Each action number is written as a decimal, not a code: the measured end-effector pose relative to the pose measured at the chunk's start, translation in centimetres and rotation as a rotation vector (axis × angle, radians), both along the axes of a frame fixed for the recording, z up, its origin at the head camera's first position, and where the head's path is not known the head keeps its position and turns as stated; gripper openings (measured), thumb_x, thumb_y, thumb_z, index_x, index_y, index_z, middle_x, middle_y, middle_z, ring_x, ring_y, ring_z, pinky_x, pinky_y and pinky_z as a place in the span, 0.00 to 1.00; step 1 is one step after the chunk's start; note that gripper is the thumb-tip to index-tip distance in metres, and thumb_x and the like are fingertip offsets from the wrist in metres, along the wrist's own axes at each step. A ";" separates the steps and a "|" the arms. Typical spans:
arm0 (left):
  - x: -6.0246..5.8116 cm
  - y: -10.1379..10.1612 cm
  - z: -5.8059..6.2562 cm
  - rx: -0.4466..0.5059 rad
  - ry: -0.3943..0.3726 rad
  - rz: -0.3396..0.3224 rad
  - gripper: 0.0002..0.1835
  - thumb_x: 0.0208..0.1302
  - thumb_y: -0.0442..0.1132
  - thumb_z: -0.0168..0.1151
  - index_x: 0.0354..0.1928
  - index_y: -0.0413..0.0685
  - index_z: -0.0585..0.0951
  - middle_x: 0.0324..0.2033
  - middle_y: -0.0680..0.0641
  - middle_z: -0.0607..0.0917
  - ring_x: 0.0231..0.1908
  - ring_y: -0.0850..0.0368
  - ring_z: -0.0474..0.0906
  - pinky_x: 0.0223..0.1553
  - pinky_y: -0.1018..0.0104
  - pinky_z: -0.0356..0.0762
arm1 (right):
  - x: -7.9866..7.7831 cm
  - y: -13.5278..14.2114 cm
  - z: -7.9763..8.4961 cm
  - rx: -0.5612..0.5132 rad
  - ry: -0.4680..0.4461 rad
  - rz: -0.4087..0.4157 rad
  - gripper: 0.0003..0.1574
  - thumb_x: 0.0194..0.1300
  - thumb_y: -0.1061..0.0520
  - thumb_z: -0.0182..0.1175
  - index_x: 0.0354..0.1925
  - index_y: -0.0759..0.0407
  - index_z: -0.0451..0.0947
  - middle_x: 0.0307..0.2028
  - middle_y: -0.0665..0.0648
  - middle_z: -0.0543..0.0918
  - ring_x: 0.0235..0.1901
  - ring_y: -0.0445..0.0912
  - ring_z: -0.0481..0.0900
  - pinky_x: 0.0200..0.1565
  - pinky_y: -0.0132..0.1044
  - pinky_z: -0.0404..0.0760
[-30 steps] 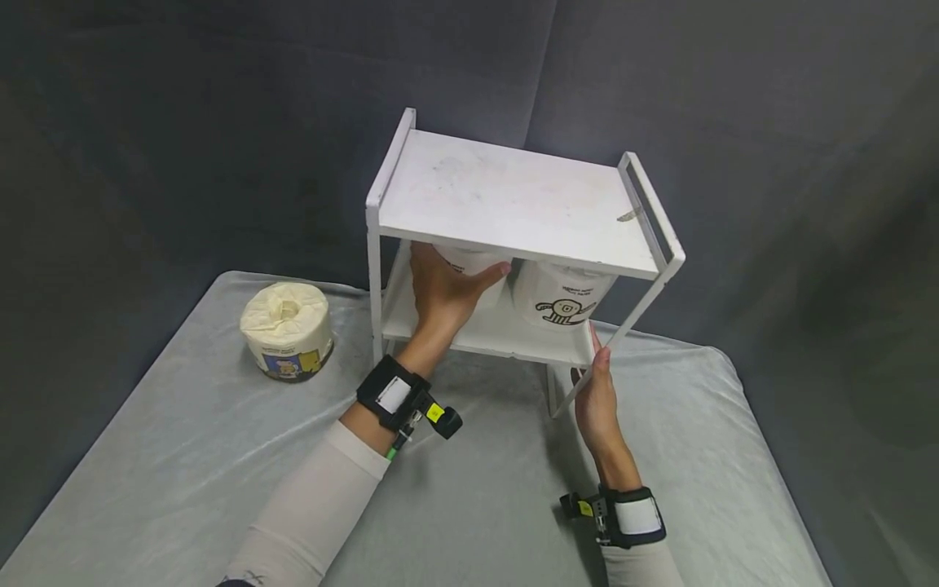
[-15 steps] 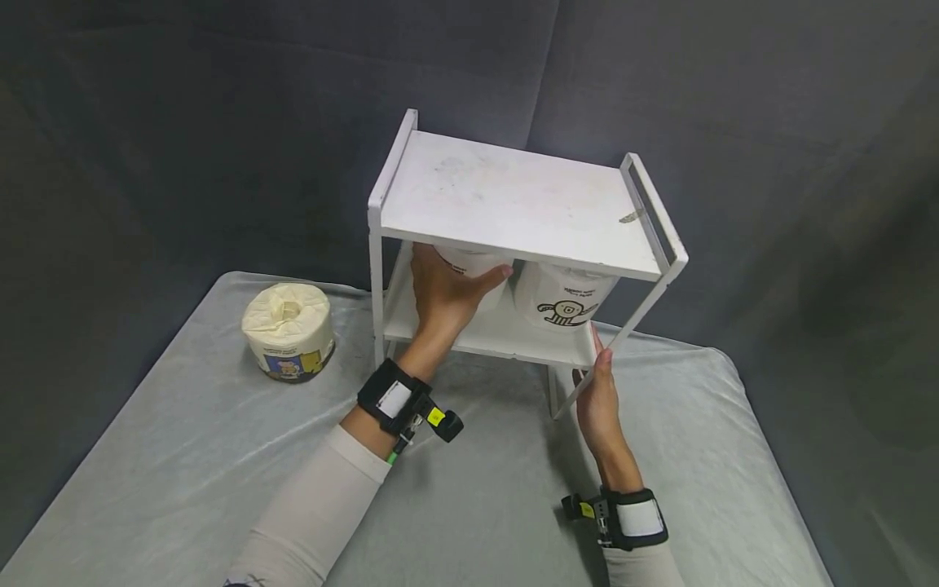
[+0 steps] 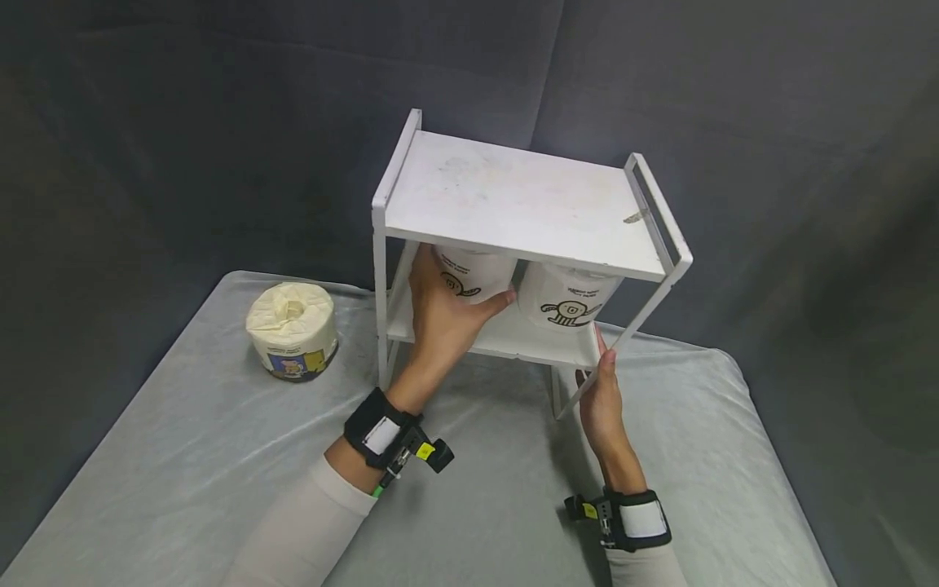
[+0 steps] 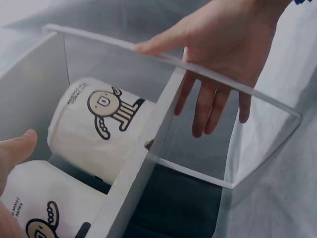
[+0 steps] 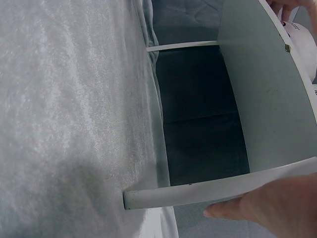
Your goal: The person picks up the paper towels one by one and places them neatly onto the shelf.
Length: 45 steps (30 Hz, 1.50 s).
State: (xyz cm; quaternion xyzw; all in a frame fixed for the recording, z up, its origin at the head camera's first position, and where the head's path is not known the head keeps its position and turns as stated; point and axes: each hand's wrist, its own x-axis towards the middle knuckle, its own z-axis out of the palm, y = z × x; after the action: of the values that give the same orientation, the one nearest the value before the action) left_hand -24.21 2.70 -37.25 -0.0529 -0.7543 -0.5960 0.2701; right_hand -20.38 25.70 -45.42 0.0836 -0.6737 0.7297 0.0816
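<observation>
A white two-tier shelf rack [image 3: 528, 204] stands on the cloth-covered table. On its lower board are two white toilet rolls with a printed dog-like figure, the left roll [image 3: 480, 277] and the right roll [image 3: 568, 297]. My left hand [image 3: 443, 318] reaches in around the left roll, fingers along its left side and thumb toward its right; some fingertips are hidden. At the rack's right front leg, my right hand [image 3: 603, 403] rests its thumb on the bar. In the left wrist view the right hand's fingers [image 4: 204, 106] extend straight behind that leg.
A cream-wrapped toilet roll [image 3: 292, 330] stands on the table left of the rack. The pale grey cloth [image 3: 469, 489] covers the table, and a dark grey curtain [image 3: 257, 147] hangs behind it. The rack's upper board overhangs both inner rolls.
My left hand has drawn back slightly toward me, uncovering the figure on the left roll, which stays in about the same place. The right hand keeps its place at the leg.
</observation>
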 end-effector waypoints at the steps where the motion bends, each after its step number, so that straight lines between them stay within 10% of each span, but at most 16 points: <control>1: 0.3 0.0 0.0 0.001 -0.011 0.002 0.69 0.39 0.57 0.79 0.78 0.50 0.45 0.74 0.42 0.53 0.73 0.51 0.47 0.71 0.50 0.48 | 0.0 0.0 0.0 0.001 -0.001 -0.002 0.44 0.74 0.32 0.28 0.79 0.51 0.43 0.77 0.56 0.48 0.76 0.49 0.39 0.71 0.59 0.31; 19: 5.4 -0.8 -1.0 -0.079 -0.082 -0.044 0.71 0.36 0.61 0.78 0.78 0.49 0.44 0.77 0.48 0.49 0.74 0.55 0.45 0.72 0.53 0.48 | 0.3 0.2 -0.1 0.014 0.016 -0.006 0.43 0.74 0.31 0.29 0.79 0.47 0.44 0.77 0.53 0.48 0.76 0.47 0.39 0.71 0.58 0.31; 35: 11.2 -2.5 -2.0 -0.102 -0.197 -0.143 0.68 0.36 0.63 0.77 0.77 0.68 0.44 0.75 0.58 0.52 0.74 0.55 0.48 0.68 0.43 0.55 | 0.1 -0.2 0.0 -0.016 0.019 0.000 0.44 0.74 0.32 0.30 0.79 0.49 0.44 0.77 0.54 0.49 0.76 0.47 0.39 0.70 0.59 0.29; 45: 14.6 -4.2 -4.7 -0.107 -0.269 -0.145 0.67 0.32 0.64 0.78 0.76 0.70 0.48 0.74 0.60 0.57 0.72 0.55 0.52 0.68 0.42 0.56 | 0.1 -0.2 0.0 -0.016 0.012 0.003 0.44 0.74 0.32 0.29 0.79 0.49 0.43 0.78 0.53 0.46 0.76 0.47 0.38 0.70 0.58 0.29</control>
State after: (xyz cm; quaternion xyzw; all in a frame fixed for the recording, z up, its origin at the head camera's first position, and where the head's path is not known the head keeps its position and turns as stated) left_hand -9.63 -1.55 -41.98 -0.0413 -0.8085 -0.5747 0.1197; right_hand -20.32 25.48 -45.41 0.0883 -0.6673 0.7346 0.0850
